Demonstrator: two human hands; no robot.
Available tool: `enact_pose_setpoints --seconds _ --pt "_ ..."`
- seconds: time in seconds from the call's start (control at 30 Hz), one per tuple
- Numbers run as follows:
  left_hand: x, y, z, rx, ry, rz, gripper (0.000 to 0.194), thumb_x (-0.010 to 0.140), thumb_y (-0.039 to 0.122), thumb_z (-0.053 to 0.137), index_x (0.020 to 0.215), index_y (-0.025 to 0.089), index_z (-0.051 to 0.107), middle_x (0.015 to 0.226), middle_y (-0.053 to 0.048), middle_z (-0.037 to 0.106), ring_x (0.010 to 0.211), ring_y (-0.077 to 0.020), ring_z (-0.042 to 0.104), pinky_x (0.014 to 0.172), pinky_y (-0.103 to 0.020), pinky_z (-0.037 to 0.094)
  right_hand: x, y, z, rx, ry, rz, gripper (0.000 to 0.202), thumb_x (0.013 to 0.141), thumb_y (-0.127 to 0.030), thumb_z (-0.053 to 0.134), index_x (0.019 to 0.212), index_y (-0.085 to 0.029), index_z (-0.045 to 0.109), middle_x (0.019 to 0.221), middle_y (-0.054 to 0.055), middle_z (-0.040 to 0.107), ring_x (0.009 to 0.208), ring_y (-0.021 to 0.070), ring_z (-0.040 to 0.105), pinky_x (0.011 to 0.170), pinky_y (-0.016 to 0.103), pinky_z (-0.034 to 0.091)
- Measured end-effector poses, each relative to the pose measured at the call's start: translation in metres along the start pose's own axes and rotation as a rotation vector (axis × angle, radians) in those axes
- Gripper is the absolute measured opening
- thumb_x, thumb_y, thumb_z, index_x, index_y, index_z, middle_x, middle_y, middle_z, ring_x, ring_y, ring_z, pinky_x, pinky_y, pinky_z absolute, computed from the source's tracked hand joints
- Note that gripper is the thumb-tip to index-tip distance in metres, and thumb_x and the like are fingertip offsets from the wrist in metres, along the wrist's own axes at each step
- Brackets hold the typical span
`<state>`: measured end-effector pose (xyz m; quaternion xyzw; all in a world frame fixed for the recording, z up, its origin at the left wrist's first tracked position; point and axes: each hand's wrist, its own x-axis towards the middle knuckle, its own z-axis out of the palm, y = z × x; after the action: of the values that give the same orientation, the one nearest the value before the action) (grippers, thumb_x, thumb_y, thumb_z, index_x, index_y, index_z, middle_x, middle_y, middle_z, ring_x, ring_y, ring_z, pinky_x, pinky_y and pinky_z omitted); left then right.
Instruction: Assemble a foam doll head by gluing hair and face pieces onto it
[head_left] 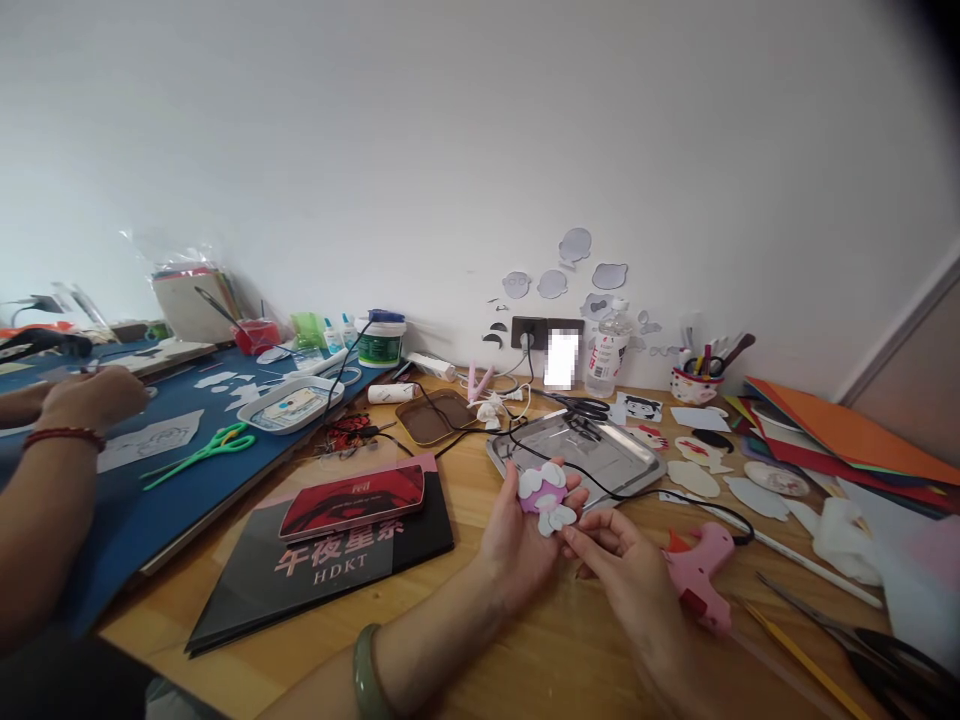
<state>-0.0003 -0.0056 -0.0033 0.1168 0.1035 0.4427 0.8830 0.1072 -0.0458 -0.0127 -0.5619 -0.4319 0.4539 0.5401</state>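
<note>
Since its palm is facing up for support, the left hand (513, 540) is holding the purple-and-white cutout (543, 498) above the table (547, 665), while the right hand (626, 566) is apparently steadying its edge, whether pinching I cannot tell.

A plain, pale grey-white wall (420, 130) fills the upper half of my remote view; low on it I make out a dark socket plate (538, 326) and a loose cluster of paper cutouts (553, 284); below runs a light wooden table (540, 665), joined on my left by a blue work surface (127, 530); a brownish panel (911, 375) with a pale edge closes the far right; the light reaches me soft, brightest leftward.
</note>
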Motion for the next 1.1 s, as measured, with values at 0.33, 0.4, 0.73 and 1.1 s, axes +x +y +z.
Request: enact_pose_setpoints --seconds 0.33,0.4,0.73,1.1 --pt "0.0003 -0.0008 -0.0022 -0.005 0.007 0.009 0.050 0.081 0.053 0.031 0.108 0.015 0.049 0.093 -0.009 0.055 0.082 -0.0191 0.054 0.064 -0.027 0.039 -0.0019 -0.0030 0.0008 -0.012 -0.026 -0.006 0.021 0.061 -0.033 0.065 0.063 -0.019 0.050 0.058 -0.001 0.062 0.059 0.0149 0.058 0.049 0.022 0.042" --pt "0.0002 -0.0004 -0.0007 -0.003 0.025 0.008 0.050 0.081 0.053 0.031 0.108 0.015 0.049 0.093 -0.009 0.055 0.081 -0.0188 0.055 0.065 -0.028 0.039 -0.0022 -0.0041 0.0007 -0.013 -0.022 -0.007 0.021 0.061 -0.033 0.065 0.062 -0.019 0.050 0.057 -0.001 0.062 0.058 0.0144 0.058 0.049 0.022 0.042" --pt "0.0000 0.0000 -0.0016 -0.003 -0.004 0.007 0.050 0.081 0.053 0.031 0.108 0.014 0.049 0.094 -0.009 0.055 0.083 -0.0196 0.054 0.065 -0.028 0.039 -0.0023 -0.0055 0.0007 -0.002 0.001 -0.001 0.021 0.059 -0.033 0.066 0.062 -0.019 0.051 0.056 -0.001 0.062 0.057 0.0151 0.058 0.048 0.022 0.041" --pt "-0.0021 0.0004 0.0013 0.008 0.037 0.008 0.050 0.082 0.052 0.030 0.107 0.014 0.050 0.093 -0.009 0.055 0.077 -0.0175 0.054 0.063 -0.027 0.039 -0.0017 -0.0023 0.0002 -0.033 -0.009 -0.010 0.023 0.060 -0.036 0.066 0.062 -0.019 0.051 0.056 -0.001 0.062 0.057 0.0148 0.058 0.048 0.022 0.042"
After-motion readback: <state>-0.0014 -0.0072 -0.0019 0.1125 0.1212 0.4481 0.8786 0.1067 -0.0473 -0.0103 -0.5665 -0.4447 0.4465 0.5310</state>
